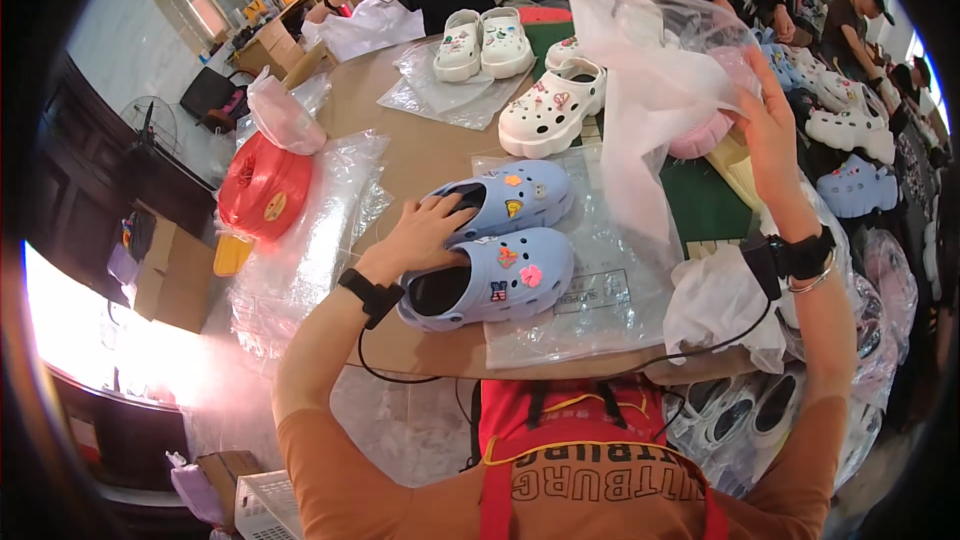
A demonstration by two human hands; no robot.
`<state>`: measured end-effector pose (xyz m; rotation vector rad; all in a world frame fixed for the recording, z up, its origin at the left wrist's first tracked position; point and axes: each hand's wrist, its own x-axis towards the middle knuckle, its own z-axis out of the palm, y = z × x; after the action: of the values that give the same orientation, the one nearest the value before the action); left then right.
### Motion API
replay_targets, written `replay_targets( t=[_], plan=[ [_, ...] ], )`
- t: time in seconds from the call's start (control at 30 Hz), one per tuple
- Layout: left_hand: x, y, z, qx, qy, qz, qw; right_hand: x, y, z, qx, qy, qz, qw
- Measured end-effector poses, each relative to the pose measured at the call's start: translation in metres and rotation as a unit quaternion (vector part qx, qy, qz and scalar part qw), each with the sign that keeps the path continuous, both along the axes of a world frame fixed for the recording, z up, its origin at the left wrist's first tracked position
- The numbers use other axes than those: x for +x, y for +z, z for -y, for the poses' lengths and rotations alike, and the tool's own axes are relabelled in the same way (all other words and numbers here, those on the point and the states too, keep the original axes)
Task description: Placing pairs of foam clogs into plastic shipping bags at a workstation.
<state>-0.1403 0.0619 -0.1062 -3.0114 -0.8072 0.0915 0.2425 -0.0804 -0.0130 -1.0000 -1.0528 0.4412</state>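
Note:
A pair of light blue clogs with colourful charms lies side by side on the table, toes to the right. My left hand grips them at the heel openings, fingers inside the far clog and thumb by the near one. Up at the right, my right hand is closed on the edge of a translucent white plastic bag, which hangs loosely over the table. Behind the bag, a pink clog partly shows. Beneath and beside the blue pair lies a flat clear plastic bag.
White clogs with charms stand beyond the blue pair, with another white pair farther back. A red roll of plastic twine sits at the left on clear bags. More clogs are piled at right. Co-workers stand across the table.

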Motion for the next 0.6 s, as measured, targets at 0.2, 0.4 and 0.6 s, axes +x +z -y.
replay_targets(
  t=[0.2,0.4,0.6],
  plan=[
    [0.007,-0.030,-0.012,-0.125,0.017,0.057,0.990,-0.046,-0.017,0.000,0.113,-0.135,0.505,0.845],
    [0.009,-0.016,0.006,-0.133,0.045,0.061,0.988,-0.042,-0.087,-0.003,-0.044,-0.049,0.496,0.866],
    [-0.021,-0.005,0.037,-0.109,0.038,0.001,0.993,-0.025,-0.098,-0.002,-0.107,-0.058,0.448,0.886]
  ],
)
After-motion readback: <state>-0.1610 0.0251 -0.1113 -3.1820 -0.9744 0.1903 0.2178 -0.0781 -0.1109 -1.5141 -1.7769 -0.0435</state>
